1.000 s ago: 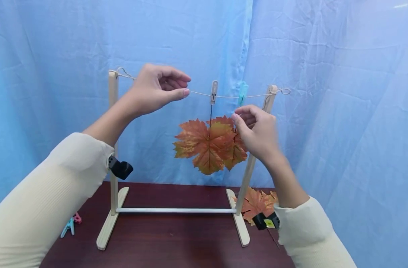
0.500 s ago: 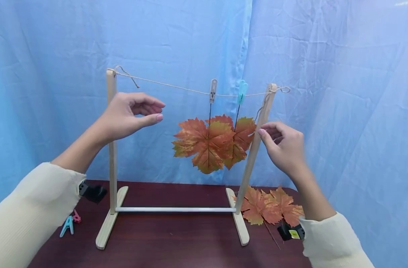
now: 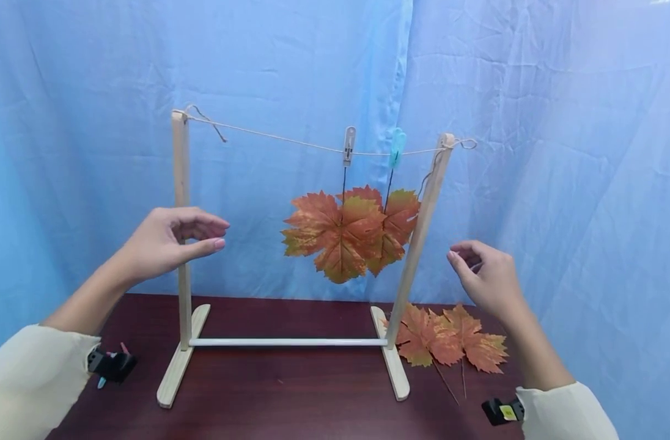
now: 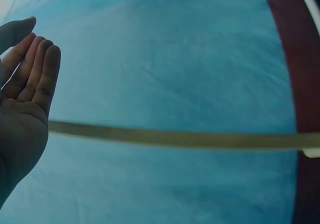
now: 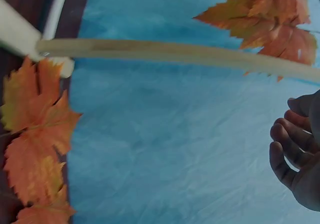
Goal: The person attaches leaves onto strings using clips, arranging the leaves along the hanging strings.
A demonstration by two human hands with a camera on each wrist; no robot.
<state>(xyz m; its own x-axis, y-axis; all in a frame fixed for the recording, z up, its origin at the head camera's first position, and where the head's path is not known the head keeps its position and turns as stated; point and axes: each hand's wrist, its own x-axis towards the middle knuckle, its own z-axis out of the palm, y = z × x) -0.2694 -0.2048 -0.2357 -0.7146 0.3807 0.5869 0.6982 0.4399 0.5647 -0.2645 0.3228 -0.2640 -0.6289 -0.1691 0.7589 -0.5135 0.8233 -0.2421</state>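
Two orange autumn leaves hang by their stems from a string (image 3: 291,140) tied between two wooden posts. A clear clothespin (image 3: 349,146) holds the front leaf (image 3: 335,235); a light blue clothespin (image 3: 397,148) holds the other leaf (image 3: 402,214), partly covered by the first. My left hand (image 3: 167,243) is empty in front of the left post (image 3: 181,159), fingers relaxed and thumb apart. Beyond the right post (image 3: 423,235), my right hand (image 3: 488,275) hovers empty, its fingers loosely bent, above more leaves (image 3: 456,336) lying on the table.
The rack has wooden feet (image 3: 392,360) joined by a white rod (image 3: 291,343) on the dark red table (image 3: 291,391). At the left, pink and blue clothespins (image 3: 102,381) lie mostly hidden behind the left wrist camera (image 3: 114,365). A blue curtain (image 3: 291,61) hangs behind.
Both hands have come down from the string and moved apart, the left toward the lower left, the right toward the lower right. The hanging leaves stay clipped on the string.
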